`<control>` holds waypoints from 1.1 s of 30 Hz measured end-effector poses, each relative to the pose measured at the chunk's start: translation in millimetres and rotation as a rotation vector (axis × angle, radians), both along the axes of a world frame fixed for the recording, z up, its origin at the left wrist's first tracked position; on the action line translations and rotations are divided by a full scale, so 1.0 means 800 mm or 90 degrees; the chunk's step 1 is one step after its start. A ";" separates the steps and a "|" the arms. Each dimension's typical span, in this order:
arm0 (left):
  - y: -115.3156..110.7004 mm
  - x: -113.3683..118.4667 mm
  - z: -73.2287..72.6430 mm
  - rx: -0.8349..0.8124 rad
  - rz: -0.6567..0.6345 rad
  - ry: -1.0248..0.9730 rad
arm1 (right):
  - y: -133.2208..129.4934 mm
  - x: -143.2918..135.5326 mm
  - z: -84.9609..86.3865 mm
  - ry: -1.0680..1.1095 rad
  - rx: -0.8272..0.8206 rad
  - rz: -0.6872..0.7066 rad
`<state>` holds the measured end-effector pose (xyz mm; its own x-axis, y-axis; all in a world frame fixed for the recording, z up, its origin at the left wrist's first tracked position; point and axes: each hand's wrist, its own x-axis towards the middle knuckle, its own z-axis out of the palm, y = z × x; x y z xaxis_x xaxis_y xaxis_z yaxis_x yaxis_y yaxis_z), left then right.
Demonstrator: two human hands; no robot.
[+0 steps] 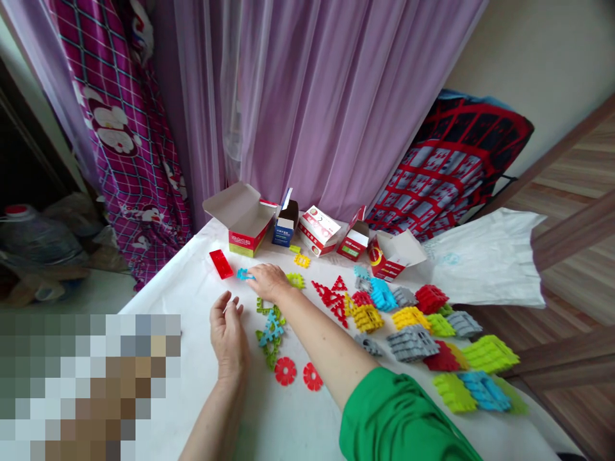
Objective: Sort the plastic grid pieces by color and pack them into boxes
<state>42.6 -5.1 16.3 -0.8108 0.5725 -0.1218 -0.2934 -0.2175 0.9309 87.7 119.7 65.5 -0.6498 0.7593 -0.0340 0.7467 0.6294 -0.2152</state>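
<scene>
Right hand point(269, 282) reaches far over the worktop point(192, 288) and pinches a small blue piece point(244, 274) beside the red brick point(221, 264). Left hand point(229, 333) rests nearby, fingers loosely curled and holding nothing, just beside the green-blue cluster point(270, 333), probably to steady it.

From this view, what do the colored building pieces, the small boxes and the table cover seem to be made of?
The building pieces look like molded plastic: bright solid colors, ribbed and toothed shapes, a slight sheen. The small boxes seem printed cardboard, with thin folded flaps and dull white insides. The table cover appears to be a thin white sheet, plastic or paper; I cannot tell which.
</scene>
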 end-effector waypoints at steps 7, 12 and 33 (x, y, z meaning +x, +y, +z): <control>0.000 0.003 0.004 -0.016 -0.009 0.009 | -0.005 0.062 0.011 0.073 -0.037 -0.190; 0.000 0.004 0.003 -0.026 -0.020 0.025 | -0.044 0.136 0.007 0.089 -0.083 -0.259; 0.001 0.001 0.009 -0.038 -0.030 0.044 | -0.120 0.148 0.001 -0.049 0.058 -0.351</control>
<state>43.1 -4.1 23.9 -0.7910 0.6033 -0.1018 -0.2369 -0.1486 0.9601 205.8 23.4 66.4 -0.1545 0.9879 0.0162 0.9818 0.1554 -0.1096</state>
